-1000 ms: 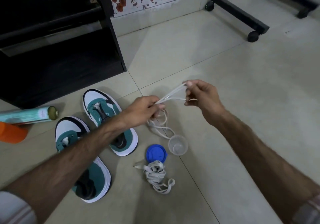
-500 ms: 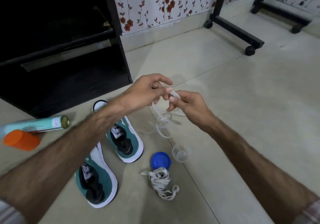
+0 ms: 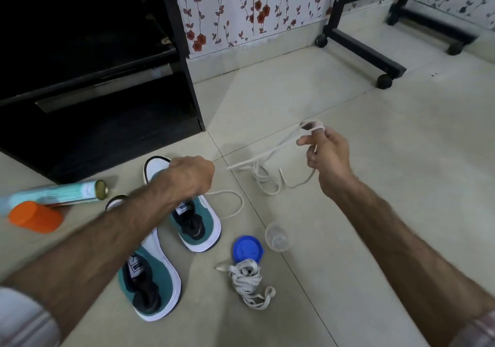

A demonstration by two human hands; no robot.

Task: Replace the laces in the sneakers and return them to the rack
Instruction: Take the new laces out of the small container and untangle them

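Two green-and-white sneakers lie unlaced on the floor tiles, one [image 3: 199,226] behind the other [image 3: 150,287]. A thin white lace [image 3: 257,159] stretches between my hands above the floor, its slack hanging in loops down to the tiles. My left hand [image 3: 191,176] grips one part of it in a fist over the far sneaker. My right hand [image 3: 325,153] holds the other part, looped round a raised fingertip. A bundle of flat grey-white laces [image 3: 247,283] lies on the floor near me. The black shoe rack [image 3: 107,78] stands at the back left.
A blue lid [image 3: 247,247] and a small clear cup [image 3: 277,237] sit by the lace bundle. A teal spray can [image 3: 61,191] and an orange bottle [image 3: 34,216] lie at the left. A black wheeled stand [image 3: 359,49] is at the back right, by the flowered wall.
My hands, close together half a second ago, have pulled apart and drawn the lace out between them. The left hand dropped toward the sneaker; the right moved right. The view tilted up.
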